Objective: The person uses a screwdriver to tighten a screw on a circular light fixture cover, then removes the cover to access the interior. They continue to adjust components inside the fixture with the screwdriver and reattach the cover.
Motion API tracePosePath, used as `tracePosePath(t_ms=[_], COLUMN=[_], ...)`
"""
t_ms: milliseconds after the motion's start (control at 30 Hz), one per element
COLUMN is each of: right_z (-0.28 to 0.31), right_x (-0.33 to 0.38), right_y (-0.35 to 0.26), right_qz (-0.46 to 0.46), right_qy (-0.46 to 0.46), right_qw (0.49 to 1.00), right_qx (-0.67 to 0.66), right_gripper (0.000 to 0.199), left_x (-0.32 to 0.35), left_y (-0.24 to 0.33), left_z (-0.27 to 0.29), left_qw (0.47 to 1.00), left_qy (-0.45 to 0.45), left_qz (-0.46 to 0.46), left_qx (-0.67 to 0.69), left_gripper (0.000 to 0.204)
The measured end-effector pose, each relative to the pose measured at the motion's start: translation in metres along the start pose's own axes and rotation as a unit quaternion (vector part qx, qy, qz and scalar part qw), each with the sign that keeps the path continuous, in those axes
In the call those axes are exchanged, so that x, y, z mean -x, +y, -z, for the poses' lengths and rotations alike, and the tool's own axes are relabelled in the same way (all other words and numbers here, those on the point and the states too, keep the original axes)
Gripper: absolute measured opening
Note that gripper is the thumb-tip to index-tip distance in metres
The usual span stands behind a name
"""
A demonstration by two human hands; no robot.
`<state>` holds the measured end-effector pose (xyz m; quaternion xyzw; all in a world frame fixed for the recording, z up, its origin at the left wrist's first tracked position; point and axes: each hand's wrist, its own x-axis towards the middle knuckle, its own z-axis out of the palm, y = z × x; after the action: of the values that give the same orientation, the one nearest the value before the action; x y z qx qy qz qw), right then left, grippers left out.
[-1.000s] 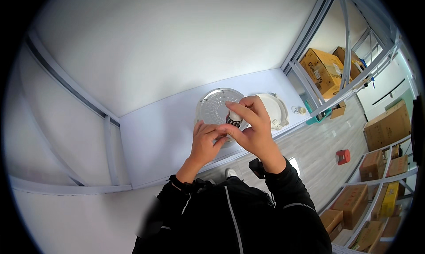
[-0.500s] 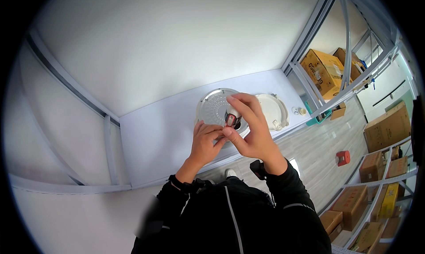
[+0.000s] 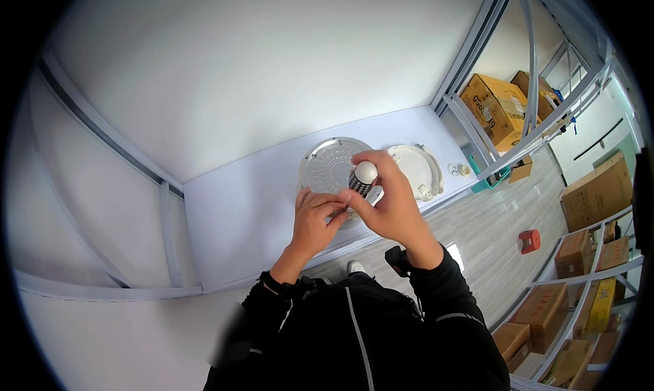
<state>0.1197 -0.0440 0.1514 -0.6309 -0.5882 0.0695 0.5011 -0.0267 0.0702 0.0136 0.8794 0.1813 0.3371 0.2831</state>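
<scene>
My right hand [image 3: 392,204] is closed around a small bottle-like container [image 3: 360,182] with a white rounded top and a black-and-white patterned body. It is tilted, white end up and away from me. My left hand [image 3: 316,217] has its fingers drawn together at the container's lower end; what they pinch, if anything, is hidden. Both hands are over the near part of a round silver disc-shaped piece [image 3: 327,161] with a perforated-looking pattern and bright rim. A round white shallow part [image 3: 417,165] with small fittings on its edge lies to the right.
Two small clear containers [image 3: 458,169] stand at the right end of the white table [image 3: 235,214]. A metal frame [image 3: 463,115] and a wall border the table. On the right are a teal basket [image 3: 489,181], cardboard boxes [image 3: 541,313] on shelves and a red stool [image 3: 529,241].
The container has turned in my right hand: its red-and-black label faced me before, and now its white top and patterned side show. My left hand has hardly moved.
</scene>
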Motion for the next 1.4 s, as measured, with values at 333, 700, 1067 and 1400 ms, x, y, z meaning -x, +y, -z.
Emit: tracePosePath(t_ms=[333,700,1067,1400], right_z=[0.000,-0.005,0.016,-0.008], right_x=[0.005,0.007,0.039,0.040], right_y=[0.004,0.016,0.079,0.091], right_qz=[0.050,0.018,-0.095,-0.040], right_qy=[-0.057,0.208,-0.023,-0.030], right_qw=[0.997,0.968,0.995,0.999], right_qx=[0.035,-0.139,-0.012,-0.004], right_gripper=[0.071,0.051,0.042,0.037], left_x=[0.001,-0.002,-0.006,-0.030], left_y=[-0.002,-0.001,-0.029,0.010], left_z=[-0.001,0.007,0.079,0.037], left_qw=[1.000,1.000,0.995,0.997], left_qy=[0.010,-0.017,-0.066,0.035], left_qz=[-0.021,-0.002,-0.001,-0.016], left_qx=[-0.010,0.024,-0.076,-0.066], left_gripper=[0.012,0.011,0.013,0.008])
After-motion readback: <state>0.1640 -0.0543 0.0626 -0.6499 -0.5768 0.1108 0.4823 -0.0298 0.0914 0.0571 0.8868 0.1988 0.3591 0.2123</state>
